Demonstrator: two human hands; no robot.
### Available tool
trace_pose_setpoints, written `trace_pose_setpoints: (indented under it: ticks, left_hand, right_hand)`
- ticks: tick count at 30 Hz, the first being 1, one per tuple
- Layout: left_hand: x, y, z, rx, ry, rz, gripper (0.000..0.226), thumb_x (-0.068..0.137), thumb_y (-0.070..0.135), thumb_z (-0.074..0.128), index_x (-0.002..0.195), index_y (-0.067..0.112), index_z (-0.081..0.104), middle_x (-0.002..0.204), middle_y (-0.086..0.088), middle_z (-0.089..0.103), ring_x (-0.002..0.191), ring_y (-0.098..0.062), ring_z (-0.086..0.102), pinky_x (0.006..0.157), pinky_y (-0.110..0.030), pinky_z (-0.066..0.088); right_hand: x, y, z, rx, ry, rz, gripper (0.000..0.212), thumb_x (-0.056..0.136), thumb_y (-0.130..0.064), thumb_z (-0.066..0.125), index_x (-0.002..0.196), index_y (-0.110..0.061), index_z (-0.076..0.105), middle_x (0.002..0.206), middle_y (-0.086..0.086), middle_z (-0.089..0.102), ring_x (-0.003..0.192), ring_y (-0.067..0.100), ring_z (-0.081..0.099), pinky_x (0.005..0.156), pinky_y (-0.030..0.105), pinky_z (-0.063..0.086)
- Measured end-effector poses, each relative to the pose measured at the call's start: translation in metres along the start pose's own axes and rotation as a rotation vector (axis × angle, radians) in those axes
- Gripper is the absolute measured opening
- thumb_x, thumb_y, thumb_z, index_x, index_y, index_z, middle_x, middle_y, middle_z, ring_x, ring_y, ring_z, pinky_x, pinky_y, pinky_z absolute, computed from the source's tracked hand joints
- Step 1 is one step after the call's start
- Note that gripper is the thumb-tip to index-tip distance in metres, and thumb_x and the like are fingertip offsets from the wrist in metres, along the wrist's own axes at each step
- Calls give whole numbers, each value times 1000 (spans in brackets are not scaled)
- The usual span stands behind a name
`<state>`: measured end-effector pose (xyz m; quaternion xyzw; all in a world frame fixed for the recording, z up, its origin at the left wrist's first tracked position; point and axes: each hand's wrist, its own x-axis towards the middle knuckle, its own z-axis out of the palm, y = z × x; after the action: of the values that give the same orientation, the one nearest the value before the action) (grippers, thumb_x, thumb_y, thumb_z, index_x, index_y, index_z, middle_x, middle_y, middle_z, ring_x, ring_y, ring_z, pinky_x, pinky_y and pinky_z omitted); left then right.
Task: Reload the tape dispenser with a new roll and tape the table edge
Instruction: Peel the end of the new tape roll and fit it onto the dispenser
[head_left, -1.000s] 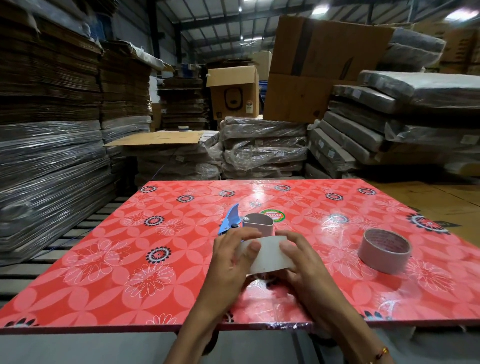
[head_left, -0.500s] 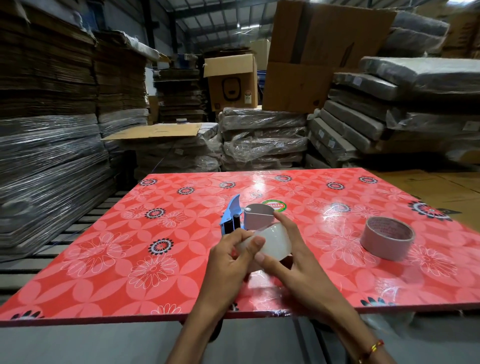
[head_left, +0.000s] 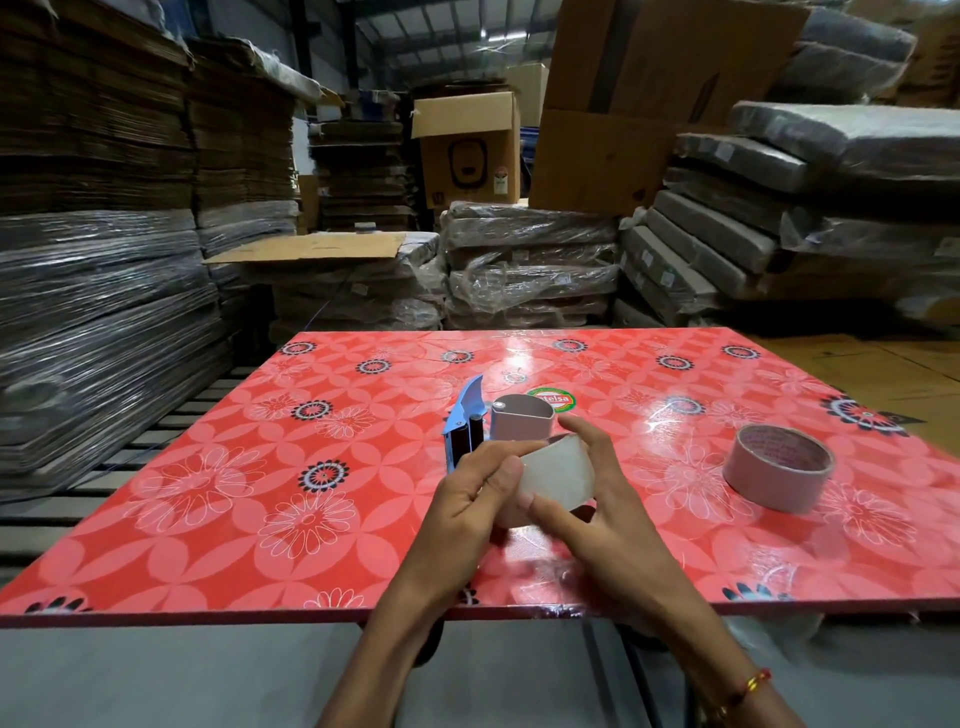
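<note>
Both my hands hold a pale, translucent roll of tape (head_left: 558, 475) just above the red flowered table (head_left: 260, 493), near its front edge. My left hand (head_left: 470, 499) grips the roll's left side with the thumb across its face. My right hand (head_left: 587, 514) curls round the right side, index finger over the top, thumb underneath. Right behind the roll the tape dispenser (head_left: 498, 423) lies on the table, with a blue blade guard, a black roller and a grey handle. A second, beige tape roll (head_left: 776, 465) lies flat on the table to the right.
Wrapped stacks of flat cardboard (head_left: 93, 312) rise along the left and behind the table. Cardboard boxes (head_left: 467, 150) and wrapped bundles (head_left: 779, 218) stand at the back and right. A grey floor (head_left: 182, 675) shows below the table's front edge.
The roll has turned in my hands from face-on to more edge-on, and moved slightly toward the dispenser. The view has shifted, so the table sits higher in the frame.
</note>
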<state>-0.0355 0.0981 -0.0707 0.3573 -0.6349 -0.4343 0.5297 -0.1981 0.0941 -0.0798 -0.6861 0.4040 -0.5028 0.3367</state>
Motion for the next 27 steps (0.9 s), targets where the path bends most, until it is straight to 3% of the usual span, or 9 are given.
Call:
trace_pose_setpoints:
  ticks: [2,7,11,13,16,20,23,25,27]
  left_hand:
    - [0,-2,-1,25,22,40,29,94,29,54,118,26,70,90,14,63,76,-2,59,67,-27,50]
    - [-1,-3,0,20,149,81,25,88,27,62,110,29,74,99,8,71,82,-9,66,66,-26,52]
    - [0,-6,-2,11,180,89,24,89,30,62,110,30,74,108,3,70,103,-27,67,83,-54,58]
    - [-1,-6,-3,38,178,99,22,90,30,61,107,30,73,107,5,69,102,-25,66,86,-55,55]
    - [-1,-7,-1,128,198,152,18,90,34,62,100,25,74,106,7,71,106,-19,65,87,-55,54]
    - [-1,-11,1,271,207,240,21,90,35,63,101,22,75,109,11,72,116,-22,62,98,-52,49]
    - [-3,-11,-1,248,162,197,27,95,25,55,112,21,75,117,13,71,123,-21,59,102,-57,48]
    - [-3,-10,-2,174,147,149,31,96,21,50,116,21,74,122,13,71,124,-24,59,93,-67,50]
    - [-3,-8,-3,156,152,142,33,95,19,48,117,20,73,122,12,70,120,-26,62,84,-63,53]
  right_hand:
    - [0,0,-1,13,22,11,78,68,-55,70,139,-44,39,121,-16,59,100,0,65,81,22,56]
    - [4,5,-3,64,-21,65,74,72,-55,74,137,-47,39,116,-7,61,89,5,64,74,24,53]
    - [4,3,-7,131,-86,82,74,77,-31,77,139,-41,39,123,-9,61,88,0,68,77,20,55]
    - [3,4,-6,114,-92,78,75,76,-27,79,139,-39,39,126,-6,60,90,2,70,76,20,55]
    - [2,7,-1,33,-86,55,79,71,-31,85,136,-37,40,127,5,59,97,14,70,79,30,59]
    - [0,9,5,-72,-51,12,70,68,-43,83,126,-41,45,123,2,60,107,24,65,90,50,57]
    - [1,10,2,-46,-54,14,67,68,-43,84,124,-40,46,124,3,60,105,23,66,84,42,60]
    - [1,8,-1,9,-59,38,68,66,-46,83,123,-39,46,123,5,60,96,16,68,72,28,58]
    - [2,6,-2,27,-56,43,68,66,-48,82,124,-39,46,125,4,58,96,14,67,73,28,58]
